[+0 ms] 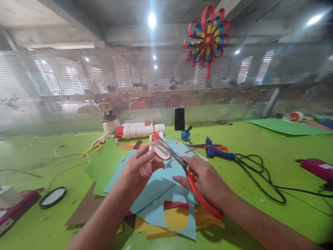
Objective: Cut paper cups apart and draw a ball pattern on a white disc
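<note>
My left hand [140,165] is closed round a cut-down paper cup [161,153], white with a red band, tilted with its round white face towards my right. In my right hand [206,176] is a pair of scissors [201,199] with red handles. Their metal blades point up and left, across the cup at its rim; whether they bite into the paper I cannot tell. Below both hands lie light blue paper sheets [149,198], over yellow paper [159,232] and brown paper [83,208]. Just behind the held piece lies another red and white cup [157,136].
Stacked paper cups [142,131], a spray bottle [110,121], a black phone-like slab [179,119] and blue tape [185,135] stand at the back. To the right, a blue glue gun [218,151] trails a black cord [262,172]. Power strips [19,210] sit at both sides.
</note>
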### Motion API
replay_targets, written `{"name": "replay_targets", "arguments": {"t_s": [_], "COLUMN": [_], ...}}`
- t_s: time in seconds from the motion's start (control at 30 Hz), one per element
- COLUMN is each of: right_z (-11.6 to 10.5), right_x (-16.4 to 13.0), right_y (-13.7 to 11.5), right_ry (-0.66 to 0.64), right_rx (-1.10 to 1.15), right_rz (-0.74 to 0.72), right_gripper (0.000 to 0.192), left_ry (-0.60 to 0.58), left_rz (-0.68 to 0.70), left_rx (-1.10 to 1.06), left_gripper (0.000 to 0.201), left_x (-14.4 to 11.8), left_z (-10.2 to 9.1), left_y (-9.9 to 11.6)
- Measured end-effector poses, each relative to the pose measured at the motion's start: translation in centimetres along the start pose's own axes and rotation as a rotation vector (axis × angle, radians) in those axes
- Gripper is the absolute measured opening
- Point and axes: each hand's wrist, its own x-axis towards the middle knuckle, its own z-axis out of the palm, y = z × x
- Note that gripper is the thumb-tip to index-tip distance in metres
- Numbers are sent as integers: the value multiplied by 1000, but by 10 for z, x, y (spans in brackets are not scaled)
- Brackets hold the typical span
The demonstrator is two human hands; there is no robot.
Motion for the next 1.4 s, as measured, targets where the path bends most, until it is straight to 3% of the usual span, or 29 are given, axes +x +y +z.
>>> {"name": "replay_targets", "arguments": {"t_s": [0.3,0.47,0.73,0.93,1.4], "right_z": [-5,-6,-3,0,-3], "right_x": [-1,-1,-2,0,-2], "right_y": [-3,-5,-4,-1,-1], "right_ry": [0,-16,2,11,-4], "right_rx": [-2,1,3,8,19], "right_rz": [-37,-28,-31,-30,-54], "right_gripper": [39,43,43,52,51], "left_ry": [-8,56,124,-12,-33], "left_rz": [-3,-45,-44,-76,-66], "left_rx": [33,-8,-63,-27,-28], "left_gripper": [19,27,19,23,26], "left_x": [-1,1,1,0,1], "left_z": [-2,-5,-2,-2,-5], "left_y": [2,4,7,1,7]}}
